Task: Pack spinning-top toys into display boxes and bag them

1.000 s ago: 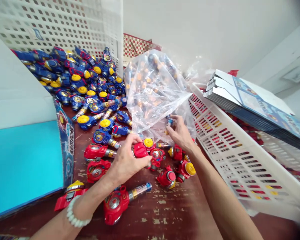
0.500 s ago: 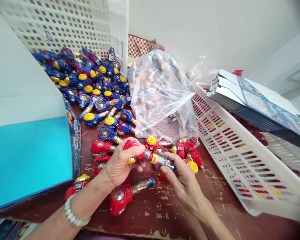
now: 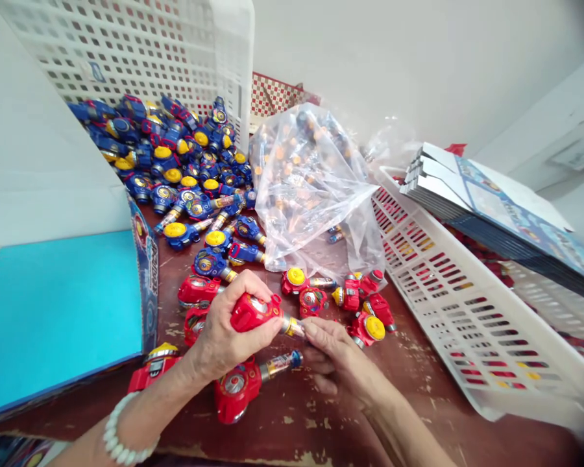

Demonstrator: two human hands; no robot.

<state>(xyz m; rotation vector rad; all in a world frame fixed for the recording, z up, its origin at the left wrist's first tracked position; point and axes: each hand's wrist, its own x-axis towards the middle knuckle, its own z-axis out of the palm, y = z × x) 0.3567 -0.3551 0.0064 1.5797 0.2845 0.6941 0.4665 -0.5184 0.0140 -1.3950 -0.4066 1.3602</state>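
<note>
My left hand [image 3: 228,331] is wrapped round a red toy [image 3: 253,312] with a silver collar, held over the middle of the table. From its right side sticks out a clear printed tube [image 3: 292,326], whose end my right hand [image 3: 338,353] pinches between thumb and fingers. Just below lies another red toy [image 3: 234,386] with a blue-tipped tube [image 3: 279,364] attached. More red toys, some with yellow discs [image 3: 296,277], lie beyond and to either side of my hands.
Many blue toys [image 3: 163,194] spill from a white basket [image 3: 175,45] at the back left. A clear bag of tubes [image 3: 311,188] stands behind. Flat printed cartons [image 3: 506,207] rest on a white basket [image 3: 457,311] at right. A blue-lined box [image 3: 68,311] is at left.
The held toy has turned so its round face shows. My right hand has moved from around the tube to a pinch at its end.
</note>
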